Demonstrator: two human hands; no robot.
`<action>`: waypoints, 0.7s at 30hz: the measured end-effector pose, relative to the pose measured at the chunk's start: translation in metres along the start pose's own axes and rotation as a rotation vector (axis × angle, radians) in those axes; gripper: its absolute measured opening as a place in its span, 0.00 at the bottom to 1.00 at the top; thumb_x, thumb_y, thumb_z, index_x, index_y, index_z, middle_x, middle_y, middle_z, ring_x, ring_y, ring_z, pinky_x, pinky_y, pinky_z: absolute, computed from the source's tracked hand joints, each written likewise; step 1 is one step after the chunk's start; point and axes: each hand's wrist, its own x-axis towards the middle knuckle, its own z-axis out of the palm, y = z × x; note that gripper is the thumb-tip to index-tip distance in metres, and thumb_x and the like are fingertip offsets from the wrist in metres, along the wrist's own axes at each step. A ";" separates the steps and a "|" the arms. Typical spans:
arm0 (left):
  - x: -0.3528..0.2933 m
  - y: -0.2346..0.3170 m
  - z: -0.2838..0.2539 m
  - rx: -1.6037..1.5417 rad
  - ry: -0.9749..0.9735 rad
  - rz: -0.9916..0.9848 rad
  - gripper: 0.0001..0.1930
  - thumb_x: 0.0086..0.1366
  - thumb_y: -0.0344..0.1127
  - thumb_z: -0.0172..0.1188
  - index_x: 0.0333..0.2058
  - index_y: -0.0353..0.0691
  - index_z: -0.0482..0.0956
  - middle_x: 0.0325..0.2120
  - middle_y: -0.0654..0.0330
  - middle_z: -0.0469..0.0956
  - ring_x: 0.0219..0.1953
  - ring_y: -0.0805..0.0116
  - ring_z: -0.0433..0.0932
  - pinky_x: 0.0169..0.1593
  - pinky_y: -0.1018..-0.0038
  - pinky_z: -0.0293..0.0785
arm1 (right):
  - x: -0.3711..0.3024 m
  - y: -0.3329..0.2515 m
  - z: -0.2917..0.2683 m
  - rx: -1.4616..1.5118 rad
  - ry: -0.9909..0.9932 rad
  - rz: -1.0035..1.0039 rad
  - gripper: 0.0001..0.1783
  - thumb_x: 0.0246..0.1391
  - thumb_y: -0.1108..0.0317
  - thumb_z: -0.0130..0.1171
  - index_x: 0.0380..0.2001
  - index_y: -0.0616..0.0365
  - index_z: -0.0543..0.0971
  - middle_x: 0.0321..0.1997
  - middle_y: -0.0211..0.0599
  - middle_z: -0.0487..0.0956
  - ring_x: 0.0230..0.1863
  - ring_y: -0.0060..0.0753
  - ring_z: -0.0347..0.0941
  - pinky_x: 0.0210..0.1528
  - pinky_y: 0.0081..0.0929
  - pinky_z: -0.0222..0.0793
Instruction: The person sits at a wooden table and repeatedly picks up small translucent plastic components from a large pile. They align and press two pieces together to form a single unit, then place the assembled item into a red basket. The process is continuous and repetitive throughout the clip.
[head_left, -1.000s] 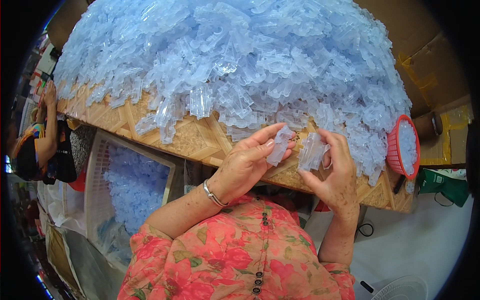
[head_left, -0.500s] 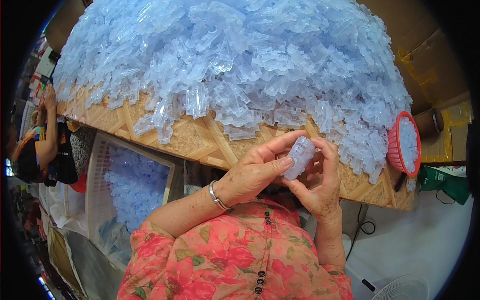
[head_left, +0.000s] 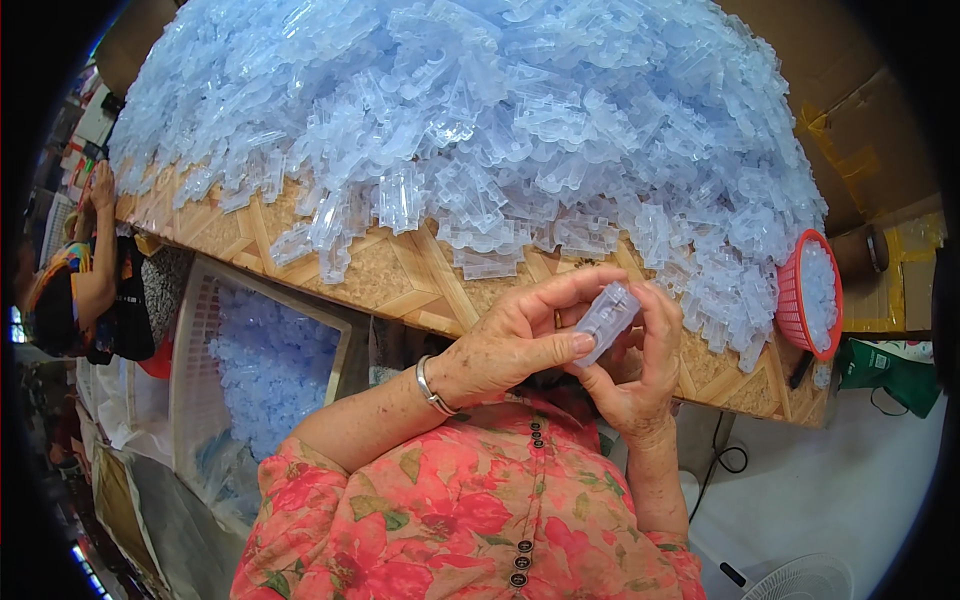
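Observation:
A small clear plastic case [head_left: 608, 318], pale bluish and box-shaped, is held tilted between both hands at the table's near edge. My left hand [head_left: 520, 325] pinches it from the left, thumb along its lower side and fingers behind its upper part. From the right, the fingers and thumb of my right hand [head_left: 645, 375] close round the other side. Some fingertips are hidden behind the case. Beyond the hands, a huge heap of clear plastic pieces [head_left: 460, 130] covers most of the wood-patterned table [head_left: 385, 285], with loose ones scattered along its front.
A red basket [head_left: 790, 300] holding small clear parts stands at the table's right end. Below the table at left is a white crate [head_left: 190, 390] of bluish pieces. Cardboard [head_left: 850, 130] rises at the right; a green bag [head_left: 890, 375] hangs below it. Another person's arm [head_left: 98, 250] shows far left.
The clear plastic case has turned slightly in my fingers and now shows a narrower side. Both hands stay close to the same place.

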 end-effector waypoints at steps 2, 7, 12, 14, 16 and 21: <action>0.000 0.001 -0.002 0.026 -0.023 -0.005 0.33 0.72 0.32 0.59 0.72 0.38 0.57 0.64 0.56 0.68 0.65 0.67 0.69 0.63 0.70 0.71 | -0.001 0.000 0.001 0.027 0.015 -0.009 0.48 0.40 0.62 0.82 0.63 0.60 0.69 0.59 0.47 0.72 0.49 0.40 0.74 0.41 0.30 0.73; -0.004 0.002 -0.005 0.367 0.004 -0.031 0.33 0.75 0.33 0.55 0.74 0.38 0.53 0.69 0.58 0.63 0.68 0.69 0.65 0.67 0.70 0.65 | -0.006 0.001 0.009 0.023 0.047 0.066 0.48 0.40 0.60 0.82 0.63 0.61 0.68 0.58 0.46 0.72 0.49 0.39 0.74 0.41 0.29 0.73; -0.005 -0.003 0.000 0.374 0.017 0.038 0.31 0.77 0.33 0.49 0.74 0.38 0.52 0.70 0.60 0.61 0.67 0.71 0.65 0.67 0.72 0.65 | -0.008 0.002 0.012 0.066 0.086 0.139 0.49 0.40 0.59 0.82 0.63 0.62 0.68 0.58 0.43 0.72 0.45 0.33 0.74 0.35 0.25 0.71; -0.005 -0.002 0.001 0.300 0.035 -0.023 0.30 0.77 0.33 0.48 0.74 0.39 0.52 0.70 0.60 0.61 0.67 0.71 0.65 0.67 0.72 0.64 | -0.009 0.004 0.013 0.050 0.075 0.149 0.49 0.40 0.59 0.82 0.63 0.62 0.68 0.57 0.42 0.73 0.43 0.32 0.73 0.33 0.25 0.71; -0.005 -0.003 0.000 0.325 0.054 -0.064 0.30 0.77 0.33 0.48 0.74 0.39 0.52 0.70 0.60 0.61 0.67 0.71 0.64 0.68 0.72 0.63 | -0.009 0.005 0.013 0.040 0.079 0.125 0.49 0.40 0.59 0.82 0.63 0.62 0.68 0.57 0.41 0.73 0.42 0.31 0.73 0.33 0.25 0.71; -0.003 -0.006 0.001 0.324 0.036 -0.009 0.31 0.77 0.33 0.50 0.74 0.42 0.52 0.64 0.59 0.68 0.60 0.71 0.72 0.61 0.74 0.74 | -0.008 0.007 0.010 -0.050 0.111 0.022 0.48 0.40 0.58 0.82 0.63 0.61 0.68 0.57 0.43 0.74 0.43 0.33 0.74 0.34 0.25 0.72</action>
